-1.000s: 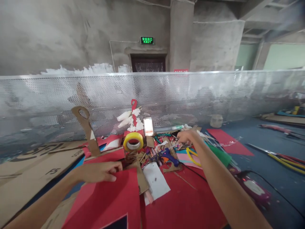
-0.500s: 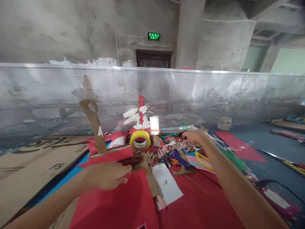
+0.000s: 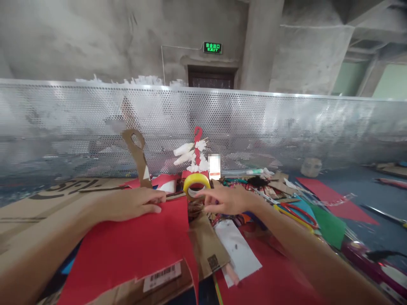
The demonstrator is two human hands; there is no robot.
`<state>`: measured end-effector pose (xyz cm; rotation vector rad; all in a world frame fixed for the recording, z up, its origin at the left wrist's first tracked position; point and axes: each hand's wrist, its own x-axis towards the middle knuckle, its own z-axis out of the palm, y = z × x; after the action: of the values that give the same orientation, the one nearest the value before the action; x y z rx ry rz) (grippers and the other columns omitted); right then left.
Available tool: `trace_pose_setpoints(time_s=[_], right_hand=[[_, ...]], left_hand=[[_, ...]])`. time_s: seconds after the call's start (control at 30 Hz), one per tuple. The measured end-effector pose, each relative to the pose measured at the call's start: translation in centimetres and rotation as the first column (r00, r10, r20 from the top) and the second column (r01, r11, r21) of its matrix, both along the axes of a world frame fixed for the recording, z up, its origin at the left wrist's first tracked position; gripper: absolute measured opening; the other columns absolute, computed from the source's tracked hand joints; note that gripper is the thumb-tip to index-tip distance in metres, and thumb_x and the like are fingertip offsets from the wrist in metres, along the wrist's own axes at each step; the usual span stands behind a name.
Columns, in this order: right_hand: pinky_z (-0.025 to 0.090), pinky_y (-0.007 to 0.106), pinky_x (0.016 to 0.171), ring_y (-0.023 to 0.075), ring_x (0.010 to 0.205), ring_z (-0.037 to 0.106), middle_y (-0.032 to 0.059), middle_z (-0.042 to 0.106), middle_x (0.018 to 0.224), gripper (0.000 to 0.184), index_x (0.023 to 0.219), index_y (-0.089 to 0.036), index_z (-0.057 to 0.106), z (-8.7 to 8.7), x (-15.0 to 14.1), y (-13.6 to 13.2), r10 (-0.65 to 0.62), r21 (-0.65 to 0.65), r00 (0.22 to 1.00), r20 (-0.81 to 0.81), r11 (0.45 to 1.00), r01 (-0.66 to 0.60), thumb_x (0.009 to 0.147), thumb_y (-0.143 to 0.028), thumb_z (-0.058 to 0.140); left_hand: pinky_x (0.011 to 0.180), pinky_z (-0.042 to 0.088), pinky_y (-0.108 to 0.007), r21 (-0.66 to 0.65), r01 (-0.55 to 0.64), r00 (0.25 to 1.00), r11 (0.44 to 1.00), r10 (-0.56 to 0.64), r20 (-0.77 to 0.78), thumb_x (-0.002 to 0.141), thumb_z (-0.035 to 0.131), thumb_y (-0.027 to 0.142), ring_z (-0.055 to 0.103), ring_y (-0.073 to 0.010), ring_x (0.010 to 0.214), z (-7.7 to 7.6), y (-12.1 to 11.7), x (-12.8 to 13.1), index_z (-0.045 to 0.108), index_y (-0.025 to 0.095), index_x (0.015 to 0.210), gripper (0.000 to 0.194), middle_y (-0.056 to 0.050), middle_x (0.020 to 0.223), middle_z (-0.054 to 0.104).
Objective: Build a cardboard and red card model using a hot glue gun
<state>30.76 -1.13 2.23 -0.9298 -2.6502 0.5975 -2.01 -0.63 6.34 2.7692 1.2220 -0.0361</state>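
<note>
My left hand (image 3: 136, 203) is closed on the upper edge of a red sheet (image 3: 133, 241), its thumb on the near face. Beneath the sheet's torn lower edge, brown cardboard with a barcode label (image 3: 162, 276) shows. My right hand (image 3: 229, 200) hovers over the pile of scraps, just right of the sheet, fingers bent together. A small dark purple spot shows between them; what it belongs to is hidden. Just beyond the fingertips stands a yellow tape roll (image 3: 196, 178). Below the right hand lie a brown cardboard piece (image 3: 208, 245) and a white paper (image 3: 238, 250).
A red stand with white tufts (image 3: 197, 148) and an upright brown cardboard cutout (image 3: 136, 152) stand before the perforated metal panel (image 3: 254, 127). Scissors with red and yellow handles (image 3: 299, 216), green paper (image 3: 327, 224) and a purple device (image 3: 365, 267) lie right. Flat cardboard (image 3: 47, 203) lies left.
My right hand has come back from the far side of the pile toward the red sheet. My left hand has shifted up with the sheet, exposing the labelled cardboard. A red scissor handle now shows.
</note>
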Motion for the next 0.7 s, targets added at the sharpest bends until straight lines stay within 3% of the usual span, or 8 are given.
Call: trace_pose_setpoints(time_s=[0.13, 0.4, 0.57, 0.7], right_hand=[[0.051, 0.028, 0.079, 0.0186, 0.090, 0.069, 0.0044, 0.075, 0.105, 0.057, 0.151, -0.027, 0.046, -2.4, -3.3, -0.9, 0.059, -0.004, 0.992, -0.112, 0.998, -0.060, 0.096, -0.031, 0.060], [0.055, 0.034, 0.087, 0.0188, 0.095, 0.068, 0.0030, 0.072, 0.103, 0.051, 0.141, -0.031, 0.058, -6.1, -6.0, -1.0, -0.129, -0.147, 0.913, -0.386, 0.986, 0.077, 0.091, -0.025, 0.067], [0.054, 0.025, 0.059, 0.0157, 0.075, 0.067, 0.0016, 0.070, 0.085, 0.037, 0.125, -0.023, 0.067, -7.6, -7.4, -0.5, -0.293, -0.433, 0.765, -0.574, 0.901, 0.021, 0.088, -0.020, 0.066], [0.052, 0.022, 0.055, 0.0146, 0.071, 0.065, 0.0003, 0.067, 0.080, 0.028, 0.112, -0.021, 0.068, -7.8, -8.0, -0.4, -0.395, -0.520, 0.661, -0.638, 0.854, 0.008, 0.084, -0.023, 0.071]], left_hand=[[0.072, 0.041, -0.028, -0.044, -0.056, 0.998, 0.997, 0.055, -0.009, 0.097, 0.044, 0.045, 0.062, -0.0207, 0.084, 0.3, 0.3, -0.4, 0.061, 0.022, 0.094, 0.029, -0.004, 0.093, 0.069], [0.074, 0.042, -0.030, 0.027, -0.134, 0.990, 0.991, 0.133, 0.052, 0.096, 0.044, 0.045, 0.063, -0.0222, 0.085, 0.6, 0.4, 0.5, 0.060, 0.022, 0.091, 0.029, -0.005, 0.093, 0.069], [0.073, 0.042, -0.032, 0.119, -0.188, 0.982, 0.975, 0.186, 0.029, 0.095, 0.046, 0.044, 0.065, -0.0240, 0.085, -0.4, 0.6, 0.7, 0.061, 0.024, 0.094, 0.025, -0.004, 0.089, 0.071], [0.073, 0.045, -0.036, 0.334, -0.248, 0.958, 0.909, 0.282, -0.057, 0.095, 0.049, 0.036, 0.068, -0.0294, 0.090, -0.9, -1.0, 1.9, 0.063, 0.024, 0.108, 0.022, -0.009, 0.098, 0.072]])
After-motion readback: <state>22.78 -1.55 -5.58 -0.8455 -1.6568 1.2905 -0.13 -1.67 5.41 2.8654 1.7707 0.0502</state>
